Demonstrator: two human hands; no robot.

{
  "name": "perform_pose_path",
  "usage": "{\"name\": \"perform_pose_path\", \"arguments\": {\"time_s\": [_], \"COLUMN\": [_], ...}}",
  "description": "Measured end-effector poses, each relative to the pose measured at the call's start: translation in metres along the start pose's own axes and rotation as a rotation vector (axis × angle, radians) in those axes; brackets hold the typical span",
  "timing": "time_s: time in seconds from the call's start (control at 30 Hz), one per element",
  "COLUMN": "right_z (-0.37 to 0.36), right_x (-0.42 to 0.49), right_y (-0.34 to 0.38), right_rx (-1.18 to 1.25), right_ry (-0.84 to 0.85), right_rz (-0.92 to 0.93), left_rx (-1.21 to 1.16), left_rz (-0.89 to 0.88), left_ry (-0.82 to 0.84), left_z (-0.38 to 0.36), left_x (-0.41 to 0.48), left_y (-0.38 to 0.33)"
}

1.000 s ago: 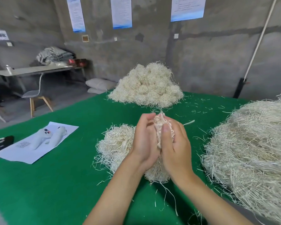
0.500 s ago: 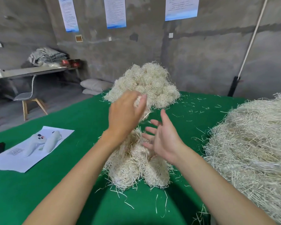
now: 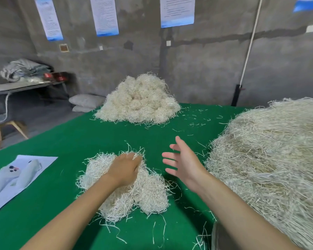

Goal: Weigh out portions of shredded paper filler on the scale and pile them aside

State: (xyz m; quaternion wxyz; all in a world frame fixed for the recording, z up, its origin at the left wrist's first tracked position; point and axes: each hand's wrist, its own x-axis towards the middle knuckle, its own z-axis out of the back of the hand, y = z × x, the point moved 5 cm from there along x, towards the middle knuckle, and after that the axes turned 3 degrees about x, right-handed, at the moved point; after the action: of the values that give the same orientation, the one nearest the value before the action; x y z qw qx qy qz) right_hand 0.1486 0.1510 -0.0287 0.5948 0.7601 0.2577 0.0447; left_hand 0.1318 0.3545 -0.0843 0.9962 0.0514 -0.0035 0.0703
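On a green counter (image 3: pixel 61 141), seen from above through the person's own eyes, two bare forearms reach forward. A small pile of shredded paper filler (image 3: pixel 148 193), pale cream and tangled, lies close to the viewer near the middle. The left hand (image 3: pixel 123 170) rests on top of this pile, palm down, its fingertips bent into the strands; they are buried, so it is not possible to tell whether they grip a tuft or only press on it. The right hand (image 3: pixel 184 163) is held in the air just to the right of the pile, holding nothing, fingers straight and spread apart, palm turned toward the left hand.

Farther back, near the counter's far edge, sits a rounded mound of balled portions (image 3: pixel 139 101) of the same filler, well apart from both hands. A much larger loose heap (image 3: pixel 269 159) of filler fills the right side of the counter, near the right forearm. Stray strands (image 3: pixel 197 121) are scattered between the mound and the heap.

At the left edge lies a white sheet of paper (image 3: pixel 43 163) with two white oblong objects (image 3: pixel 27 170) on it. Behind the counter is a grey concrete wall (image 3: pixel 206 69) with printed notices (image 3: pixel 107 15) hung on it.
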Motion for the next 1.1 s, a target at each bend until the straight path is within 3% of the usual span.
{"name": "perform_pose_path", "arguments": {"time_s": [0.07,0.33,0.53,0.6,0.67,0.8,0.93,1.1], "right_z": [0.007,0.053,0.141,0.172,0.202,0.251,0.281,0.287], "right_x": [-0.003,-0.042,-0.102,-0.126,-0.146,-0.163,-0.153,-0.13], "right_y": [0.003,0.026,0.061,0.076,0.089,0.089,0.057,0.041], "right_rx": [-0.03,-0.382,-0.597,-0.667,-0.801,-1.414,-1.582,-1.665], "right_ry": [0.005,0.006,-0.099,-0.165,-0.27,-0.517,-0.525,-0.507], "right_rz": [0.008,0.152,0.312,0.385,0.447,0.381,0.217,0.162], "left_rx": [-0.002,0.015,0.262,0.325,0.209,-0.134,-0.199,-0.178], "left_rz": [-0.044,0.022,0.122,0.055,-0.145,-0.454,-0.494,-0.475], "left_ry": [-0.062,-0.005,0.178,0.171,0.093,-0.03,-0.024,0.029], "left_z": [0.014,0.06,0.067,0.077,0.09,0.113,0.1,0.074], "left_x": [0.001,0.002,0.002,-0.001,-0.005,-0.011,-0.004,0.0], "left_y": [-0.005,-0.031,-0.054,-0.091,-0.154,-0.273,-0.326,-0.336]}}
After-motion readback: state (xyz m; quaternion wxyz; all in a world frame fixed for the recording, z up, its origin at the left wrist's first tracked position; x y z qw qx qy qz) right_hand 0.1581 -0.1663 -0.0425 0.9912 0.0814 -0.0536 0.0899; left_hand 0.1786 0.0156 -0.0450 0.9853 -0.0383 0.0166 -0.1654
